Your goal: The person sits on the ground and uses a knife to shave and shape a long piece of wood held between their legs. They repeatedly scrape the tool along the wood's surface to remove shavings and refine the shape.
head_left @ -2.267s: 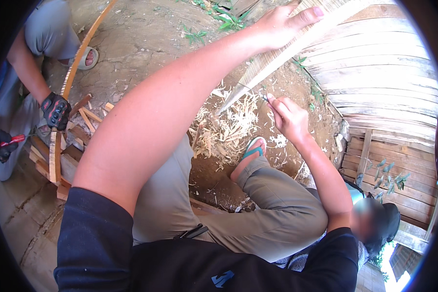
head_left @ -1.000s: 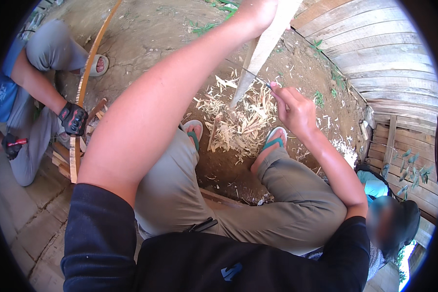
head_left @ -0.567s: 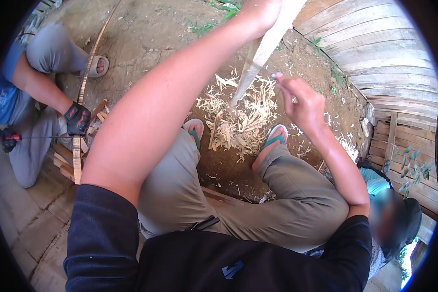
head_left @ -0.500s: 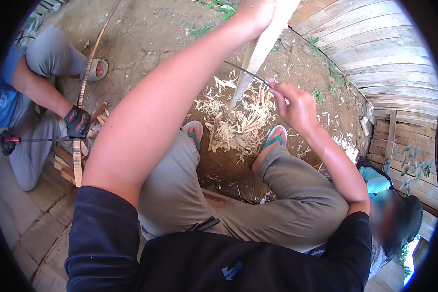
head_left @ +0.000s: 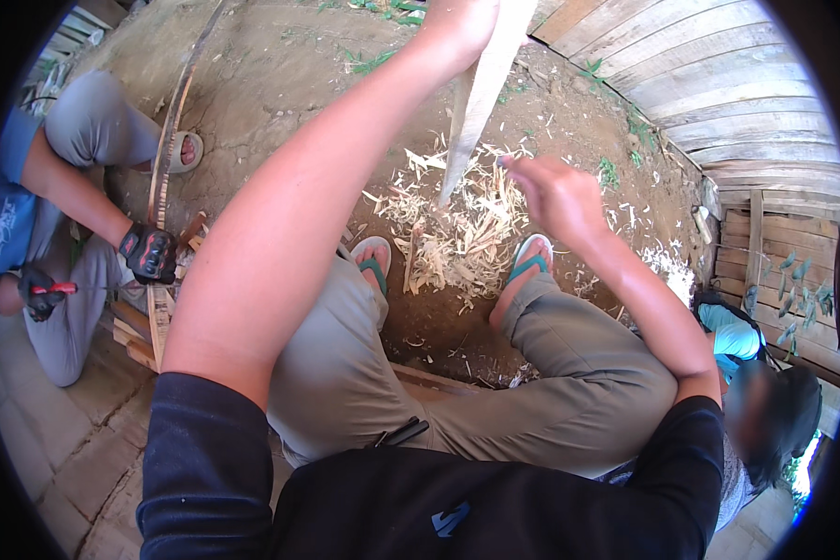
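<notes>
My left hand is at the top edge, beside a pale tapered wooden stick. Its fingers are hidden, so whether it grips the stick cannot be seen. The stick slants down toward a heap of curled wood shavings on the dirt between my feet. Right of the stick, my right hand is closed in a pinch around a thin dark tool. Only a short grey end of that tool shows past my fingers, apart from the wood.
At left, another person's gloved hand rests on a long curved wooden strip; the other glove holds a red-handled tool. Low at right is a second person in a dark cap. A plank wall borders the right side.
The thin tool, which showed as a long dark line across the stick, now shows only a short end at my right fingers. The neighbour's red-handled tool has shifted rightward.
</notes>
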Tool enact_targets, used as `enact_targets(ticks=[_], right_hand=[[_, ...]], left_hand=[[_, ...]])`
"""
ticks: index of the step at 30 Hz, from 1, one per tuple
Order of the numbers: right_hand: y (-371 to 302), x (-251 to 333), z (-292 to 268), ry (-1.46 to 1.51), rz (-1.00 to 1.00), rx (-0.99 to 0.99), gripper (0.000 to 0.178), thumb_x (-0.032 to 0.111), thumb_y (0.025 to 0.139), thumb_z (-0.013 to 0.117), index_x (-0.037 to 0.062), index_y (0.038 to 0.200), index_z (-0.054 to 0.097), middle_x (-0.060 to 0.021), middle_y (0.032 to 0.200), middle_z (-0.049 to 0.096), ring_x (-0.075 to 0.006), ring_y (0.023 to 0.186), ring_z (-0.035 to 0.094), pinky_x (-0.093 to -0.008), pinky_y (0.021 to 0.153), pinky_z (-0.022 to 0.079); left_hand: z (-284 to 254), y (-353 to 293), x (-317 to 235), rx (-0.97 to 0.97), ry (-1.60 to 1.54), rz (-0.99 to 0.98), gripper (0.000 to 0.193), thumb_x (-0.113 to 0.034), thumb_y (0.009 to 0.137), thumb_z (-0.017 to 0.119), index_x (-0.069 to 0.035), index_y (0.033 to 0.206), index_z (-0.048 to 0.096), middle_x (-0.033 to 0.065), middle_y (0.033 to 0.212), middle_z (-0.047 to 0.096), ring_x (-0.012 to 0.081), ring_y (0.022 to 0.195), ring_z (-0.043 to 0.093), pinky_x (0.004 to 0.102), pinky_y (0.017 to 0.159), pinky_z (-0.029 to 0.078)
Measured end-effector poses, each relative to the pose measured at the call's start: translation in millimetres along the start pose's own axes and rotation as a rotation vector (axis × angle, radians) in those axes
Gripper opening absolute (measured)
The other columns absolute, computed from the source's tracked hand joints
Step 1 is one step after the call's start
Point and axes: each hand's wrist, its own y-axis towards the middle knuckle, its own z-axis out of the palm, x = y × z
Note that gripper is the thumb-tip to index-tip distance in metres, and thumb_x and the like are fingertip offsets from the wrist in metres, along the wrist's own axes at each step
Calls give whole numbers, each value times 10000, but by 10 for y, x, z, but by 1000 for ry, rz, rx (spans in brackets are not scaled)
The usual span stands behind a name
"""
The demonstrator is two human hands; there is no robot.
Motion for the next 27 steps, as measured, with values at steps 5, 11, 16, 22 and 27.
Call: enact_targets(ticks=[5, 11, 16, 22, 27], right_hand=[[171, 72, -202, -30, -47, -239, 189, 111, 901, 746, 197, 1063, 789, -18, 735, 681, -197, 568, 652, -342, 465, 507], [246, 136, -285, 32, 7, -176, 141, 133, 923, 733, 185, 1047, 777, -21, 726, 682, -225, 584, 662, -368, 466, 504], [124, 82, -172, 78, 22, -89, 158, 135, 922, 730, 189, 1062, 781, -40, 784, 728, -236, 593, 678, -372, 499, 534], [108, 38, -154, 50, -12, -146, 160, 153, 918, 738, 191, 1068, 782, -25, 805, 747, -189, 623, 699, -330, 491, 545], [117, 34, -222, 36, -26, -181, 132, 152, 937, 724, 190, 1043, 793, -18, 790, 749, -168, 595, 689, -320, 461, 527]], left_hand=[[60, -18, -17, 34, 0, 49, 718, -719, 1040, 320, -91, 827, 595, 19, 655, 557, 157, 523, 571, 323, 463, 483], [54, -5, -18, 4, 27, 105, 725, -724, 1036, 325, -86, 838, 607, 22, 655, 568, 157, 527, 573, 327, 475, 488], [10, -26, -24, 20, 69, 24, 723, -726, 1035, 330, -88, 860, 622, 16, 657, 565, 157, 549, 582, 322, 483, 480], [54, -58, -59, 63, 7, 27, 696, -708, 1044, 340, -90, 892, 622, 4, 679, 554, 147, 564, 577, 319, 493, 481], [83, -32, -22, 50, 25, 65, 669, -686, 1052, 358, -86, 900, 612, 9, 689, 554, 144, 575, 575, 317, 502, 482]])
